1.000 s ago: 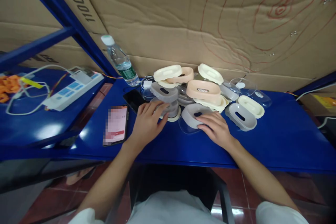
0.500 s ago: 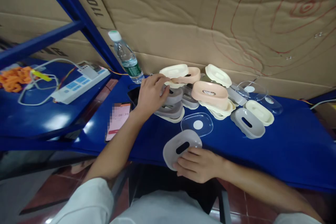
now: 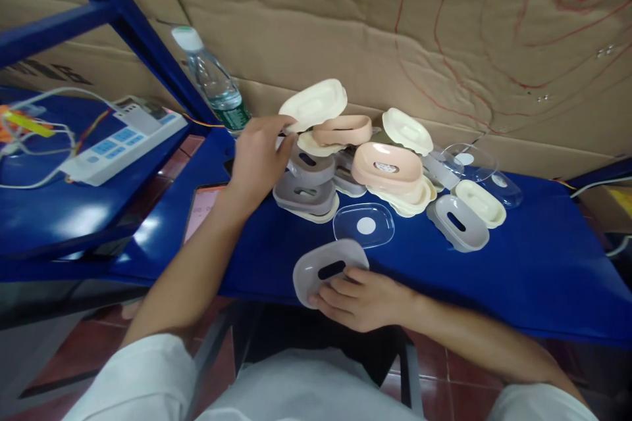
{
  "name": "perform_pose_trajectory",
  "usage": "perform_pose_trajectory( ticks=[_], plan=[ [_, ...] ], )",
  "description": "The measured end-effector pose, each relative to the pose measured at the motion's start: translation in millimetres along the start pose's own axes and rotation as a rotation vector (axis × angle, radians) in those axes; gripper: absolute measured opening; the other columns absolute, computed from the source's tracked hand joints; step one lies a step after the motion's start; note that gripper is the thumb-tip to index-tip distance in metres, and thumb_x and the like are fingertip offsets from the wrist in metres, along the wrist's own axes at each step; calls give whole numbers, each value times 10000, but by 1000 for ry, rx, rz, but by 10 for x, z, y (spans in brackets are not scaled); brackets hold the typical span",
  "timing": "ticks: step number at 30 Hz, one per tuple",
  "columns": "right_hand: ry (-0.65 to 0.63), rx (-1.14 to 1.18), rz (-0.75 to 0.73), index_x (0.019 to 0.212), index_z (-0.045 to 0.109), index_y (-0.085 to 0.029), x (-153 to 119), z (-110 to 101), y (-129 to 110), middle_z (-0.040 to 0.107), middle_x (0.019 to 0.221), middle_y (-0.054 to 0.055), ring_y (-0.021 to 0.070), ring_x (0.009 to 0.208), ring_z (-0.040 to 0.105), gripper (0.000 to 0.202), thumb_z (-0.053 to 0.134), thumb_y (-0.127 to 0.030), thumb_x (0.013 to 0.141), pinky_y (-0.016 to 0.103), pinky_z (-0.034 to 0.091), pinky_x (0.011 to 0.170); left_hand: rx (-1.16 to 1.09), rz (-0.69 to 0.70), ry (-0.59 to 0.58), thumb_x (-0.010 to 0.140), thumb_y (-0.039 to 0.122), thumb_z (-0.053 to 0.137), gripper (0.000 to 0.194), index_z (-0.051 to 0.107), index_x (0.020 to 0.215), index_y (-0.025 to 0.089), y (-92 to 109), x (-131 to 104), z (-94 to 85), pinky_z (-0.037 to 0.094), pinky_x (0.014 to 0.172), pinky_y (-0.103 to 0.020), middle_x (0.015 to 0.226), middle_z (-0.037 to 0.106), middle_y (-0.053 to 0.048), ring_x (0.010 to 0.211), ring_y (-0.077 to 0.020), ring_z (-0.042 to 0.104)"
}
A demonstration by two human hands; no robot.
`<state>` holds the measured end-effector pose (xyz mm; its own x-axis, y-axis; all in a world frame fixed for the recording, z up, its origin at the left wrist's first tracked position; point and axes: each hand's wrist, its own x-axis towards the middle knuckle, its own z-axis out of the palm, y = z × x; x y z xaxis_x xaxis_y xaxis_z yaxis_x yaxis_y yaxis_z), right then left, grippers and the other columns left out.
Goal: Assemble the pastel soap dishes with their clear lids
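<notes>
Gray dish [image 3: 320,256] is low in the middle of the frame, by the front edge of the blue table [image 3: 528,263], and the right hand [image 3: 363,299] has hold of it. The fingers curl over its near right side and reach in close to the slot. I cannot see all of the thumb. Maybe the dish is held there because its side is easy to grab. I cannot tell if it sits on the table or hangs a bit above it.

Higher up, left of the middle, the left hand [image 3: 259,161] pinches the lower left end of a cream tray [image 3: 313,104]. The tray is tipped, with its right end higher. The pinched end is likely the easiest one for this hand to get.

A clear lid [image 3: 349,223] with a white dot lies flat just behind the gray dish. Past it, a peach dish [image 3: 390,171] and some gray pieces [image 3: 303,194] are piled up in the middle, perhaps to save room. A bottle [image 3: 214,79] stands in the upper left, maybe to be out of the way.

The gray dish looks like a little boat. It is light gray, smooth and a bit shiny, with round ends, a low wall and one long dark slot in its floor. Its inside faces up.
</notes>
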<state>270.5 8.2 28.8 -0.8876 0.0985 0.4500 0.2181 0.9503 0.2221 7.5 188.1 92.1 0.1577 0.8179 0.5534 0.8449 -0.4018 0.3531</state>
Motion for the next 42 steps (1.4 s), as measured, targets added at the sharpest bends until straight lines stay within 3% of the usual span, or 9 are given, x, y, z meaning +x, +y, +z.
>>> perform_pose_trajectory(
  ticks=[3,6,10,14,22,28,31,38,42],
  plan=[
    [149,63,-79,1182,823,-167,23,-28,-89,805,1118,48,128,867,646,206,692,-242,1042,281,475,681,2,48,158,1071,281,648,278,699,1334,209,224,-578,-408,516,1136,-439,1333,770,-97,1264,-278,706],
    [193,130,-91,1098,841,-187,43,-11,-178,803,1027,21,99,764,612,167,691,-236,1041,265,439,611,3,28,226,1013,189,713,355,696,1351,298,384,-1353,-618,566,1054,-428,1235,799,-40,1153,-256,750],
    [82,107,91,1165,813,-162,18,22,-141,802,1016,26,118,741,609,189,688,-230,1041,292,467,611,-8,-103,142,1011,139,684,403,676,1370,322,410,-2217,-577,560,1042,-511,1225,784,-60,1136,-298,736],
    [110,97,283,1221,776,-135,-19,-1,-81,817,1041,37,151,775,651,236,721,-265,1031,328,541,682,19,49,2,1023,70,651,303,677,1293,204,310,-2625,-514,538,1044,-469,1176,771,-106,1101,-275,722],
    [276,240,625,1261,723,-185,-24,-15,-27,821,1067,59,185,915,748,257,749,-241,1012,338,589,827,70,129,-112,1005,-1,622,355,666,1312,172,325,-2817,-460,541,1091,-505,1251,711,-142,1215,-308,664],
    [93,164,519,1280,746,-170,-4,-27,-26,827,1114,66,199,979,734,251,665,-273,1066,368,520,832,-220,85,-24,977,79,746,417,633,1362,193,801,-2671,-124,648,1009,-349,1296,638,-117,1169,-220,700],
    [38,194,534,1286,744,-151,-17,-27,-4,818,1157,88,215,1027,722,288,634,-329,1089,380,510,886,-278,51,49,962,138,792,482,624,1404,230,844,-2472,-11,662,1020,-371,1460,538,-146,1256,-240,683],
    [-20,228,342,1313,733,-152,-82,2,127,803,1277,62,192,1248,701,257,592,-182,1100,364,514,1022,-197,330,-276,1031,150,701,508,583,1520,218,574,-2105,-44,537,1212,-507,1564,608,-161,1510,-329,547],
    [-136,323,332,1388,707,-179,-165,-108,244,780,1338,72,198,1297,689,309,577,-197,1107,372,529,1076,-182,328,-311,1040,196,695,399,622,1433,183,605,-2085,-46,540,1205,-518,1518,647,-170,1480,-328,577]
  ],
)
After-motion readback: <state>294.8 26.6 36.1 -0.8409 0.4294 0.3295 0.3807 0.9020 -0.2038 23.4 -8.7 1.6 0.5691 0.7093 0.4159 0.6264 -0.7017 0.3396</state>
